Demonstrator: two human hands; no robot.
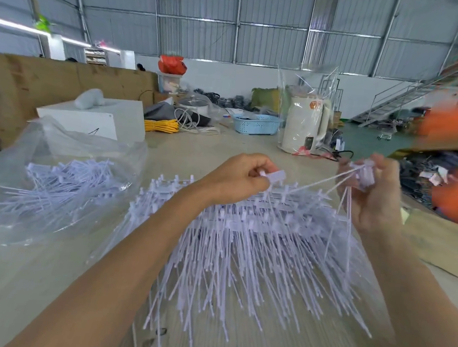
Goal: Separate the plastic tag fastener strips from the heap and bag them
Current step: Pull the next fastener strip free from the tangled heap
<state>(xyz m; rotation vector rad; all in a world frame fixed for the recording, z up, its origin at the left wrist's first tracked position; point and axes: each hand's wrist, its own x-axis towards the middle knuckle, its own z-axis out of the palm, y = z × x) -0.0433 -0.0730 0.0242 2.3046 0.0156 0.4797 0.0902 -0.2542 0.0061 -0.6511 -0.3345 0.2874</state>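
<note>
Head cam looks down on a big pale table [38,282], and most of its middle is covered by the heap of white fastener strips [244,250], heads lined up at the far side and thin tails fanning toward the person. Off to the left sits a clear plastic bag [43,144], mouth open, with a loose pile of bagged strips [67,181] already inside, well apart from the main heap.

Further back there's a white box [112,116], a cream kettle [304,121] wrapped in clear plastic, a blue basket [255,123] and a coil of yellow cable [162,126].

Both hands are up over the far edge of the heap. Left hand [238,179] has its fingers curled in and pinches one strip head [275,175] between thumb and forefinger. Right hand [373,191] is closed around a small bunch of held strips [364,173], heads bunched at the fingertips, tails trailing down to the heap. Right edge is an orange blur, can't tell what.
</note>
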